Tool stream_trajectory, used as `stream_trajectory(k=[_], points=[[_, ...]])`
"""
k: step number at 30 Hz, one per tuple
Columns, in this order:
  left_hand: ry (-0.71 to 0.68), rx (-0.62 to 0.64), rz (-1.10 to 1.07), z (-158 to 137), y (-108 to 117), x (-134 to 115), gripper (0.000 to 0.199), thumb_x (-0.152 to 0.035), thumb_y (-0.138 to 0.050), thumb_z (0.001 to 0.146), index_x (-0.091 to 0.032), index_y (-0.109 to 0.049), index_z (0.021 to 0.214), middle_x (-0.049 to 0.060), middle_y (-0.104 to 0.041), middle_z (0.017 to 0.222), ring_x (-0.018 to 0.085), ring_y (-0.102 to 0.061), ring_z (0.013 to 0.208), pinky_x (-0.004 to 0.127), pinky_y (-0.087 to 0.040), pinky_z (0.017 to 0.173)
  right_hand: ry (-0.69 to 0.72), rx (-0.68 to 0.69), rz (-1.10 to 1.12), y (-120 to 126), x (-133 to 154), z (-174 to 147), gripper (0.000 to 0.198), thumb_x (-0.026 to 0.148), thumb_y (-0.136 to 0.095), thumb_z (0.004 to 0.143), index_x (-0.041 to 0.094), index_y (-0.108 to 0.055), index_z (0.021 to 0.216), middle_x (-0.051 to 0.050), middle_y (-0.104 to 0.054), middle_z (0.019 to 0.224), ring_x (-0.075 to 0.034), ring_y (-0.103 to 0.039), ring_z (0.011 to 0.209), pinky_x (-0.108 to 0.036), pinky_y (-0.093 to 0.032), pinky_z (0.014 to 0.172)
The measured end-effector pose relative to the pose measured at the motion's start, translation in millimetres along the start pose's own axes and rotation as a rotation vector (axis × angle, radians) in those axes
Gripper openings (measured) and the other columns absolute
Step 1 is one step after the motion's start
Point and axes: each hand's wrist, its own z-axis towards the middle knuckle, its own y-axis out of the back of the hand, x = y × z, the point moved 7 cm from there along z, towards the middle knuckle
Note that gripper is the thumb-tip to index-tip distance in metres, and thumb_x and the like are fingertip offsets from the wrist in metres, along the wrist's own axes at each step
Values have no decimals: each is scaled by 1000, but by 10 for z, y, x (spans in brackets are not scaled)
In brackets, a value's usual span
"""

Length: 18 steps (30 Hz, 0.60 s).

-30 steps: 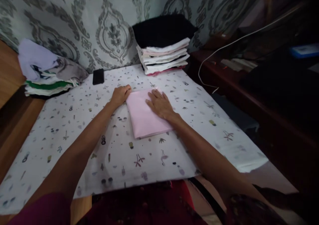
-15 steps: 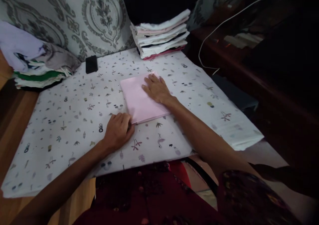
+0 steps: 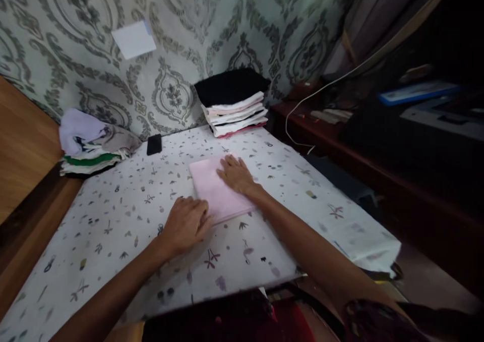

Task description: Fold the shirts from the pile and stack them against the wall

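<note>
Tabletop (image 3: 124, 231): folded stack (image 3: 231, 96) by the far edge; pink cloth (image 3: 212, 186) between far and near edges, seemingly folded, smoothing perhaps left; left hand (image 3: 187, 224) curled at its near-left corner, grip unclear; right hand (image 3: 237, 175) flat on it, gripping nothing

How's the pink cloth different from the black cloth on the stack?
The pink cloth is pale, while the black cloth is dark. The pink cloth lies on the patterned sheet; the black cloth sits on top of the stack. The right hand rests on the pink cloth, but no hand touches the black cloth. Both look plain, without a pattern.
</note>
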Motion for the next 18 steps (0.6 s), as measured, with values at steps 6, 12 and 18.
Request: stream_trajectory(k=[6, 12, 18], points=[[82, -139, -95, 529, -250, 27, 62, -45, -31, 101, -6, -34, 149, 23, -40, 154, 32, -30, 147, 50, -24, 118, -13, 2, 20, 56, 7, -37, 54, 38, -28, 104, 11, -39, 150, -16, -28, 163, -26, -18, 153, -47, -12, 123], [82, -65, -243, 524, -703, 24, 71, -56, -34, 99, -8, -34, 151, 22, -26, 162, 31, -15, 154, 54, -7, 124, -42, -74, 94, 217, -49, 0, 47, 22, -31, 101, 13, -51, 142, -13, -46, 153, -21, -37, 144, -37, -23, 120], [484, -357, -881, 226, -550, 543, 67, -43, -59, 90, -17, -35, 147, 19, -27, 161, 32, -22, 151, 50, -23, 122, -133, -2, 118, 402, -235, 250, 65, 33, -54, 92, 12, -39, 151, -17, -35, 159, -31, -32, 146, -43, -29, 117]])
